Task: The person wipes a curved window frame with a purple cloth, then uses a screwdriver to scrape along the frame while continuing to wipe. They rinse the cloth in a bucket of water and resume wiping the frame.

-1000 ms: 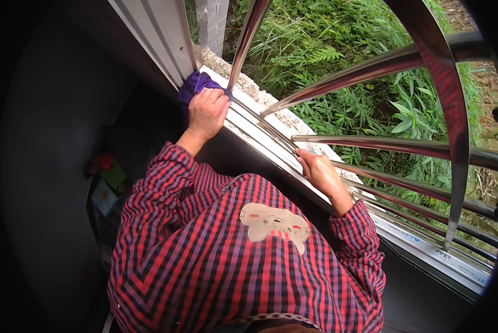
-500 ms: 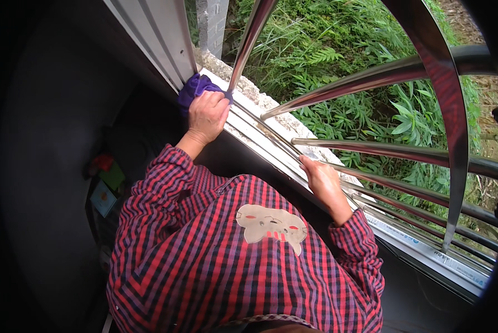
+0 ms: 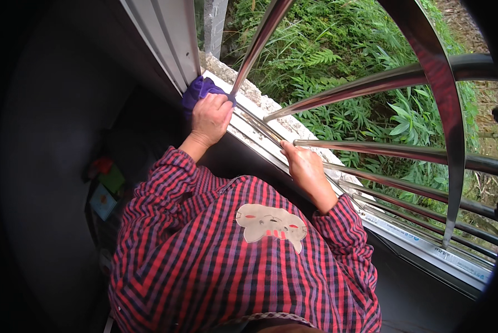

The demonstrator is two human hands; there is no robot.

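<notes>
My left hand point(image 3: 211, 119) is closed on a bunched purple cloth point(image 3: 198, 93). The cloth is pressed into the corner where the window sill track point(image 3: 251, 132) meets the white upright frame point(image 3: 174, 47). Farther along the same track, to the right, my right hand point(image 3: 307, 171) rests with its fingers drawn together, their tips down at the grooves beside the end of a metal bar. Whatever those fingers may hold is hidden. Both forearms wear red, blue and black checked sleeves.
Shiny metal guard bars point(image 3: 371, 145) fan out beyond the sill, joined by a broad curved band point(image 3: 446, 100). Rough masonry point(image 3: 268, 104) edges the sill outside, with green plants point(image 3: 315, 55) past it. Several small coloured objects point(image 3: 107, 186) sit in the dark at left.
My right hand has slid along the track toward the left, closer to my left hand. The left hand stays on the cloth in the corner. The view has shifted slightly.
</notes>
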